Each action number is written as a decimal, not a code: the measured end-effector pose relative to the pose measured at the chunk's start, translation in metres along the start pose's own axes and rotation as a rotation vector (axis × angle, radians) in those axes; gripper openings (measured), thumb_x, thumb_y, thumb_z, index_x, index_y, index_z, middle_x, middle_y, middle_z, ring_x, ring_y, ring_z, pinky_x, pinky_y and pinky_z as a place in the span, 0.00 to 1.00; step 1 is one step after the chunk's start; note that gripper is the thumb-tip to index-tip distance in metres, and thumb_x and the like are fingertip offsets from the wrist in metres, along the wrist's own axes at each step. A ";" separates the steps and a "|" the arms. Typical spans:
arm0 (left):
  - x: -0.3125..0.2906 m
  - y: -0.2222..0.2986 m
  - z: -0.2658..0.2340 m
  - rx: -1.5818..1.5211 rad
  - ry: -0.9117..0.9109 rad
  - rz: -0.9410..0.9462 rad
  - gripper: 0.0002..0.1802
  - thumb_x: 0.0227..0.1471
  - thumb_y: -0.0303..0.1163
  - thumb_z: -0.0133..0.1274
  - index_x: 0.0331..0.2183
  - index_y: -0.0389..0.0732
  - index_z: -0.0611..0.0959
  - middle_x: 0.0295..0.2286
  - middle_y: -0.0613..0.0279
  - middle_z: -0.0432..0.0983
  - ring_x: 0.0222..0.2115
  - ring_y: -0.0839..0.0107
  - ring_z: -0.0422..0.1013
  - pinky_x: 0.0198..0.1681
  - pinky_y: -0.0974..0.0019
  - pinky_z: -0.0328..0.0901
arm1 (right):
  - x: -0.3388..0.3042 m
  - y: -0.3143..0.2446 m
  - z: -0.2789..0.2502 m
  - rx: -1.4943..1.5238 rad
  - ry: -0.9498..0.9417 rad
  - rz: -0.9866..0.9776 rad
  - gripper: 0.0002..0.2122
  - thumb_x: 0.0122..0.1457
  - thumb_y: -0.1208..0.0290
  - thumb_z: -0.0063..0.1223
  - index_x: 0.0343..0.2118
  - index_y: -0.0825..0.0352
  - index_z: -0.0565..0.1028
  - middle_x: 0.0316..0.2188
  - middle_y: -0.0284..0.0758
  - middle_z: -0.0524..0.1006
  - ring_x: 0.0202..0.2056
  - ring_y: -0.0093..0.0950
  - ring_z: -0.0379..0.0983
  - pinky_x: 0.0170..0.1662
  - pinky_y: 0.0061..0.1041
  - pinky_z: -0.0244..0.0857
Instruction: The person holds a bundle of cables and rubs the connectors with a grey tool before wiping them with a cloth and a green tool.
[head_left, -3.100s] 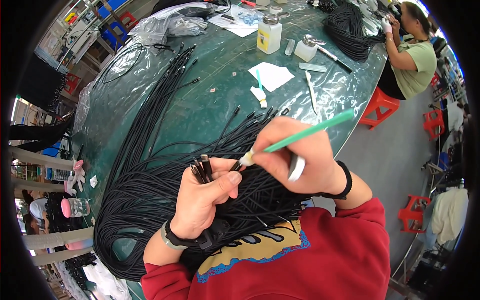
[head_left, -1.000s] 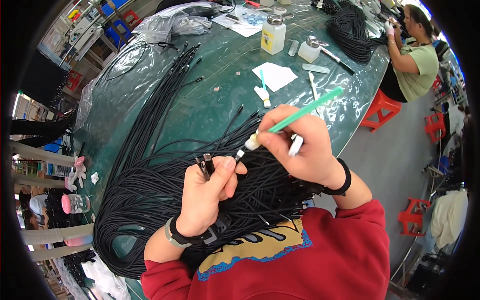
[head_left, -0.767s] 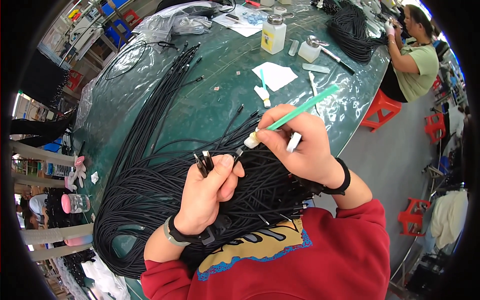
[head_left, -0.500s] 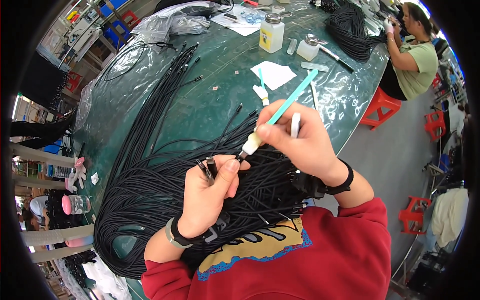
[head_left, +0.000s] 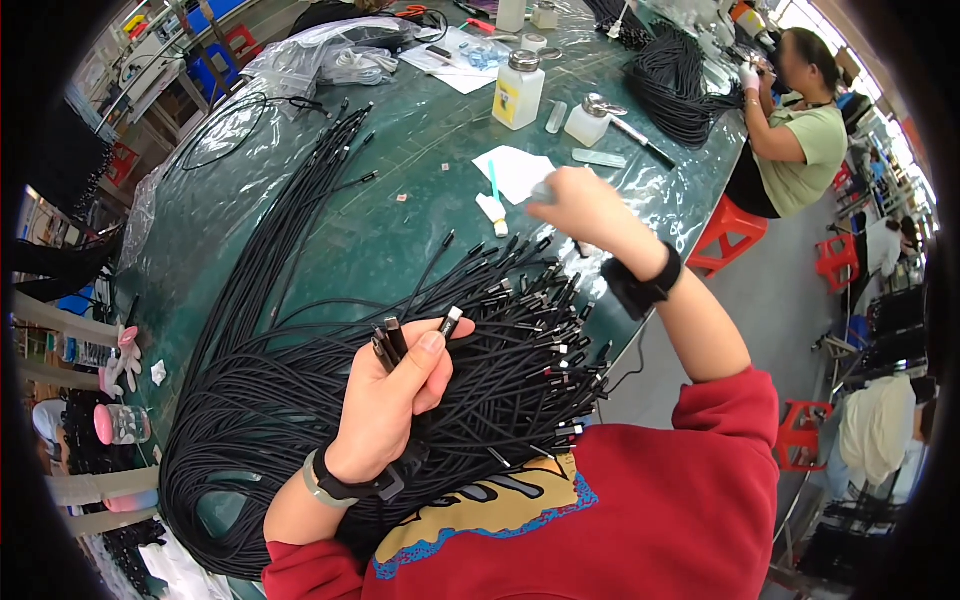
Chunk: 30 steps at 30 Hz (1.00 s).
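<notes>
My left hand (head_left: 390, 400) is closed around several black cable plugs (head_left: 388, 345). Between its thumb and forefinger it pinches one cable connector (head_left: 452, 320) with a pale metal tip pointing up. Away to the upper right, my right hand (head_left: 590, 210) is over the edge of a white paper (head_left: 515, 172). Its fingers look closed on something greyish and blurred that I cannot make out. On the paper, close to that hand, lies a teal stick (head_left: 493, 180) with a white wrapped end. Under my hands spreads a large bundle of black cables (head_left: 290, 350), its connectors fanned to the right.
Two white bottles with metal lids, a tall one (head_left: 518, 92) and a short one (head_left: 588, 120), stand beyond the paper. Another black cable bundle (head_left: 680, 85) lies at the far right, near a seated person (head_left: 810, 135). A pink-lidded jar (head_left: 122, 425) stands at the left edge.
My right hand has left the connector in my left hand and moved up and right toward the paper. The teal stick it held is no longer clearly visible in it. My left hand keeps its plugs.
</notes>
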<state>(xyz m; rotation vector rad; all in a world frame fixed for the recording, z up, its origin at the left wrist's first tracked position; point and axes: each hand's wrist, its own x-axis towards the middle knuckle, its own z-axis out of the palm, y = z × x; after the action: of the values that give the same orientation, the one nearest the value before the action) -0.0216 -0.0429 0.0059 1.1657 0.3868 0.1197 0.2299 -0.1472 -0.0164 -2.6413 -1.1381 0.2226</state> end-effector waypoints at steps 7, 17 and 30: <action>0.005 -0.003 0.002 -0.039 0.035 0.085 0.17 0.50 0.31 0.43 0.40 0.30 0.71 0.18 0.65 0.69 0.13 0.82 0.57 0.17 0.80 0.51 | 0.047 -0.018 0.035 -0.074 -0.208 -0.061 0.15 0.37 0.64 0.55 0.24 0.73 0.74 0.21 0.46 0.73 0.26 0.39 0.72 0.31 0.31 0.64; 0.007 -0.003 -0.008 -0.078 0.059 0.038 0.16 0.49 0.28 0.43 0.41 0.30 0.71 0.22 0.59 0.72 0.14 0.83 0.56 0.17 0.80 0.51 | -0.043 -0.074 -0.021 0.921 -0.102 -0.240 0.06 0.44 0.75 0.56 0.24 0.69 0.71 0.19 0.29 0.72 0.23 0.12 0.66 0.24 0.15 0.59; -0.002 0.004 0.002 -0.001 0.046 0.018 0.14 0.52 0.28 0.40 0.38 0.29 0.72 0.17 0.63 0.69 0.10 0.87 0.49 0.13 0.81 0.44 | -0.076 -0.096 -0.019 0.971 0.109 -0.393 0.06 0.45 0.77 0.56 0.25 0.69 0.70 0.17 0.26 0.70 0.20 0.11 0.64 0.21 0.13 0.55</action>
<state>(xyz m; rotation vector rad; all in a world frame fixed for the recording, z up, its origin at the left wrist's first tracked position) -0.0224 -0.0435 0.0110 1.1676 0.4164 0.1628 0.1159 -0.1423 0.0330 -1.5426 -1.0963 0.4145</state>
